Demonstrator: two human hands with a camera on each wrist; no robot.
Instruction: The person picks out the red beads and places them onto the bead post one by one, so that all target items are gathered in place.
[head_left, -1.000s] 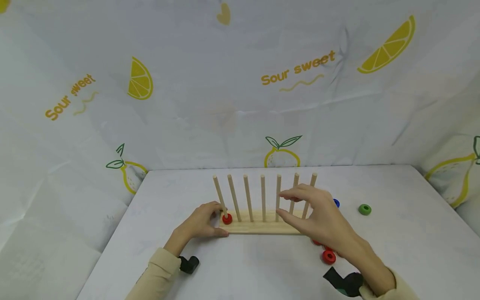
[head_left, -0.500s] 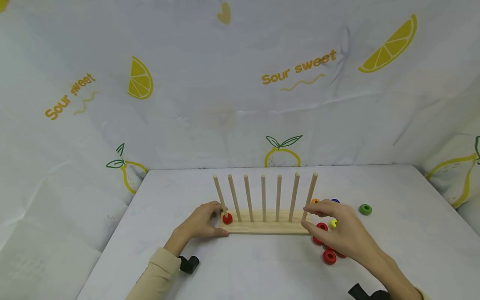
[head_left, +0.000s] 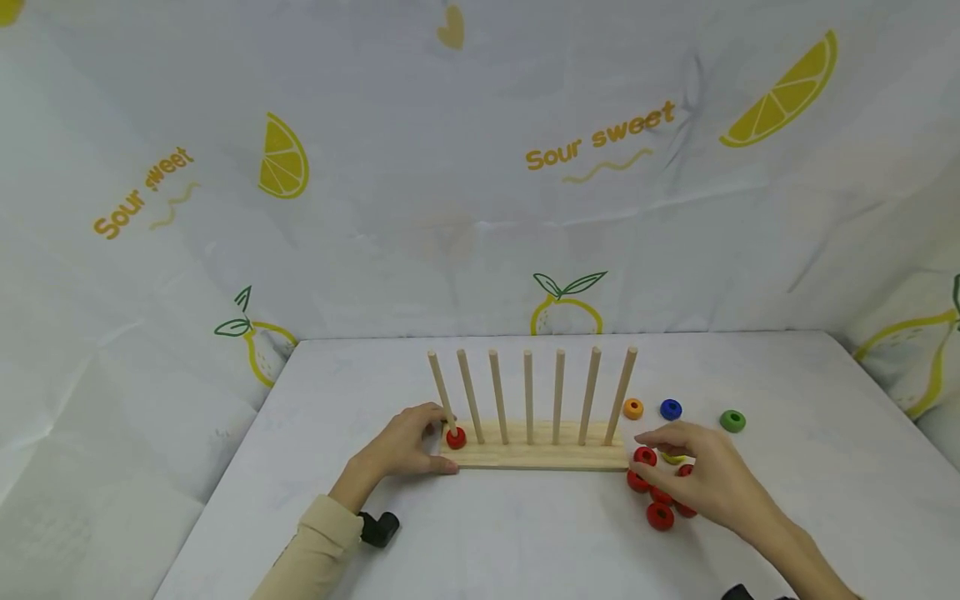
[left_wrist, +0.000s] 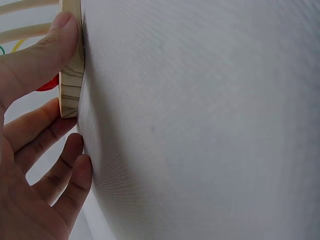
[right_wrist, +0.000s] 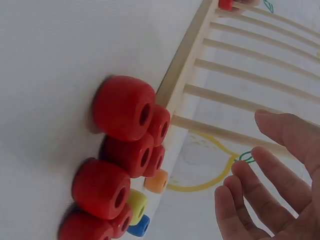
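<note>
A wooden peg board [head_left: 536,456] with a row of several upright pegs stands on the table. One red bead [head_left: 456,438] sits at the foot of its leftmost peg. My left hand [head_left: 405,442] grips the board's left end, thumb along the front edge and fingers behind; the left wrist view shows the thumb [left_wrist: 62,37] on the wood. Off the right end, my right hand [head_left: 708,475] hovers over a cluster of red beads [head_left: 660,517], thumb and fingers spread apart with nothing between them. In the head view it partly hides a yellow bead [head_left: 672,458].
Behind the red cluster lie an orange bead [head_left: 633,408], a blue bead [head_left: 671,409] and a green bead [head_left: 732,421]. The white table [head_left: 360,375] meets a lemon-printed cloth backdrop [head_left: 420,208] at its far edge.
My right hand has moved from the board's right-hand pegs rightward and down to the red beads, uncovering the pegs and the orange and blue beads. My left hand has stayed in place.
</note>
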